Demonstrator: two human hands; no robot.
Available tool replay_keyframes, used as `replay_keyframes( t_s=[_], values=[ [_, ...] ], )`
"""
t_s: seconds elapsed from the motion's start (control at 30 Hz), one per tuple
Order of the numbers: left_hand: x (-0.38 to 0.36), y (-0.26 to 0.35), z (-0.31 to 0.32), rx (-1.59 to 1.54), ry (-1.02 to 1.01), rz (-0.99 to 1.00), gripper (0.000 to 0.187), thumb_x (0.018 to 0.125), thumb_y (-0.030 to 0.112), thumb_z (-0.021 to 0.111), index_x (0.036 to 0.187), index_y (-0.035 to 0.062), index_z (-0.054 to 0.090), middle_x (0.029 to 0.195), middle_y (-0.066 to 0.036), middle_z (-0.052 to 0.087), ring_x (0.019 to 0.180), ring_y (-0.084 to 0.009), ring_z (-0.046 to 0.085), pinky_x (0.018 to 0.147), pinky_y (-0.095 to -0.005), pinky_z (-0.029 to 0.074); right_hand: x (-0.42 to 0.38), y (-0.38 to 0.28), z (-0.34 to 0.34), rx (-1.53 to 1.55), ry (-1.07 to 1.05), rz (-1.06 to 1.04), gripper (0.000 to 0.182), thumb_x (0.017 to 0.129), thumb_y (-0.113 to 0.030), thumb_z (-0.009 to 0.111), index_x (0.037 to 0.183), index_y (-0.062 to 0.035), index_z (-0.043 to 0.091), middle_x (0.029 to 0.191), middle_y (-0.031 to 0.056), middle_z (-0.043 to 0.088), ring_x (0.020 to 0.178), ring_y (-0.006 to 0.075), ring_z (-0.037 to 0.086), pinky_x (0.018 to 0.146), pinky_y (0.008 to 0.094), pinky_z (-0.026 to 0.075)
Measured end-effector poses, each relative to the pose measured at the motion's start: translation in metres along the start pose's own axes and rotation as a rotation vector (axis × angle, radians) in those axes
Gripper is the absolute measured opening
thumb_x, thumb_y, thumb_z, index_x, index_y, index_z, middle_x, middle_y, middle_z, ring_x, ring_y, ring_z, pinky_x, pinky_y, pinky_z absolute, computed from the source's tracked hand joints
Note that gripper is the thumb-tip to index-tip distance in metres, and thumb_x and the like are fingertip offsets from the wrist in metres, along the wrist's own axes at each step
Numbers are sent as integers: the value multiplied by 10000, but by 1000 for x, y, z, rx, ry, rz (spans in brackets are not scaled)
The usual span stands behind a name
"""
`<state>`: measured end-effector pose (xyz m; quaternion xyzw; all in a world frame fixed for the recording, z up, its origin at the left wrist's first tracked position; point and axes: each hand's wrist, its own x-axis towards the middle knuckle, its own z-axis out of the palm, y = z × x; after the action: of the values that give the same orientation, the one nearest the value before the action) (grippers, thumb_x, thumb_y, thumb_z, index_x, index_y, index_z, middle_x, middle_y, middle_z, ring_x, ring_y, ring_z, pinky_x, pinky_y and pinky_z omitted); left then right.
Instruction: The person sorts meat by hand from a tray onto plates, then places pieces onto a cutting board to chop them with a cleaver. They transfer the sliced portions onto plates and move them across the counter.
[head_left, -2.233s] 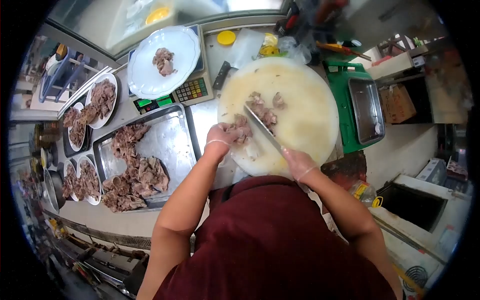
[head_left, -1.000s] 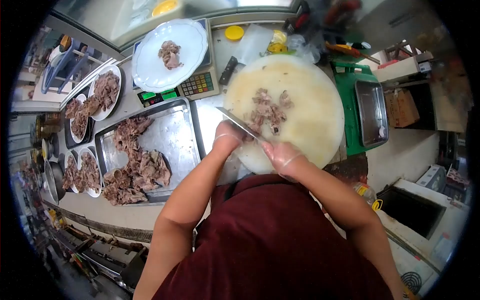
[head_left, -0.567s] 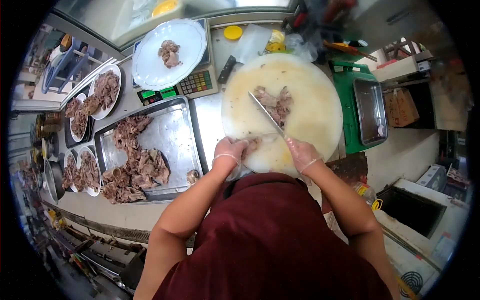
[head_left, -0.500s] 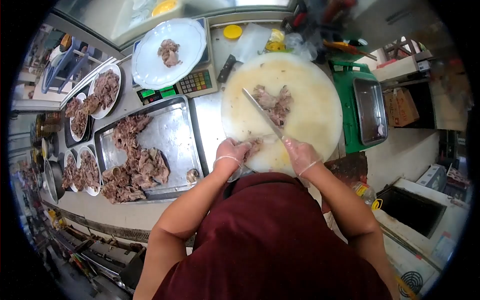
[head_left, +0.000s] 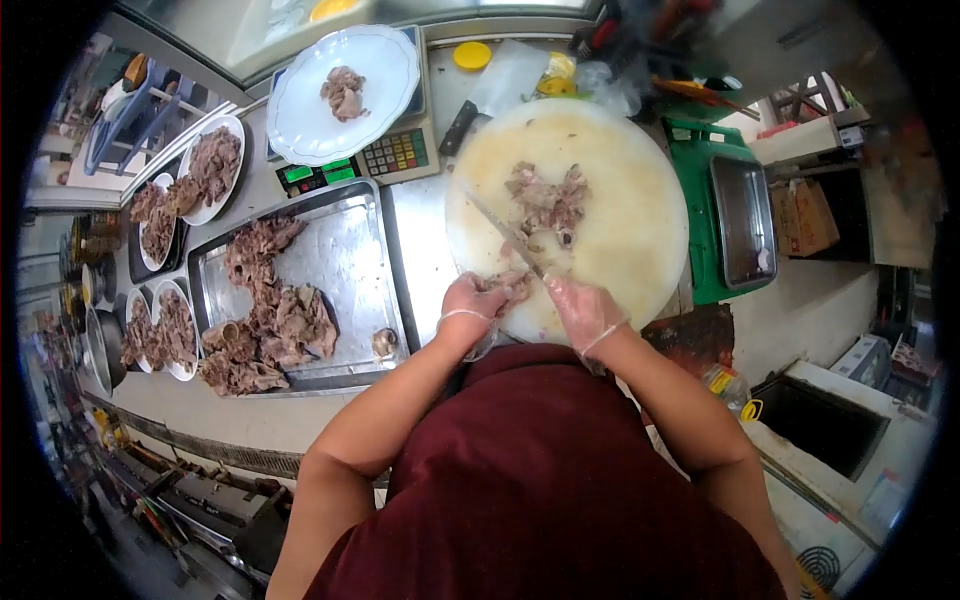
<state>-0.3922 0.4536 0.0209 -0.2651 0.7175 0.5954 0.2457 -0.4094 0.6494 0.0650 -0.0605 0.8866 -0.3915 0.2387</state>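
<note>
My right hand point(head_left: 582, 308), in a clear plastic glove, is closed round the handle of a knife point(head_left: 503, 229). The blade points up and to the left, just above the near left part of a round white cutting board point(head_left: 640, 200). My left hand point(head_left: 470, 304), gloved too, grips a piece of cooked meat point(head_left: 517, 284) at the board's near edge, close to the blade. A loose pile of chopped meat point(head_left: 548, 200) lies in the middle of the board. The knife handle is hidden inside my right hand.
Left of the board, a metal tray point(head_left: 365, 260) holds large pieces of bony meat. Behind it, a white plate point(head_left: 390, 70) with some meat rests on a digital scale point(head_left: 395, 155). Plates of meat point(head_left: 232, 185) line the far left. A green bin point(head_left: 695, 200) stands at the right.
The knife and my right hand have moved left, bringing the blade near the meat in my left hand. My left hand has shifted slightly right. The pile on the board looks more spread.
</note>
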Motion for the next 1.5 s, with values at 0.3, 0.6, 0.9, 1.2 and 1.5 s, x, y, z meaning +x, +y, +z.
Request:
replay_keyframes(
  t_s=[0.3,0.6,0.9,1.2,1.5],
  values=[
    [9,-22,-10,340,63,105,289,768,223,722,900,-30,674,825,-226,678,769,-351,665,732,-393,518,0,-9,21,43,-203,113,563,1031,-484,366,919,6,618,686,157,587,661,262,574,699,400,473],
    [13,-27,-10,488,53,186,337,796,277,713,920,-34,675,868,-275,661,822,-406,646,767,-432,504,32,1,26,-77,-276,134,608,1023,-525,314,944,-4,617,718,216,603,683,348,645,656,435,498],
    [11,-10,-5,761,-210,118,428,968,351,480,1036,-37,650,1035,-296,642,991,-436,612,876,-471,478,-6,-6,20,45,-72,13,575,1027,-485,365,925,32,594,718,169,584,683,279,657,678,392,512],
    [18,-11,-9,887,-273,79,392,971,261,421,1077,-47,639,1110,-273,638,1021,-440,614,888,-475,487,27,-3,48,-107,-229,85,641,1012,-549,303,1065,-3,634,1022,287,632,906,497,568,822,478,464],
    [38,-52,-4,955,-266,343,318,947,165,427,1155,42,634,1119,-235,647,995,-389,637,872,-447,511,-8,-7,21,-10,-166,41,544,1026,-468,379,1001,12,633,757,232,605,749,349,626,731,420,482]
  ],
)
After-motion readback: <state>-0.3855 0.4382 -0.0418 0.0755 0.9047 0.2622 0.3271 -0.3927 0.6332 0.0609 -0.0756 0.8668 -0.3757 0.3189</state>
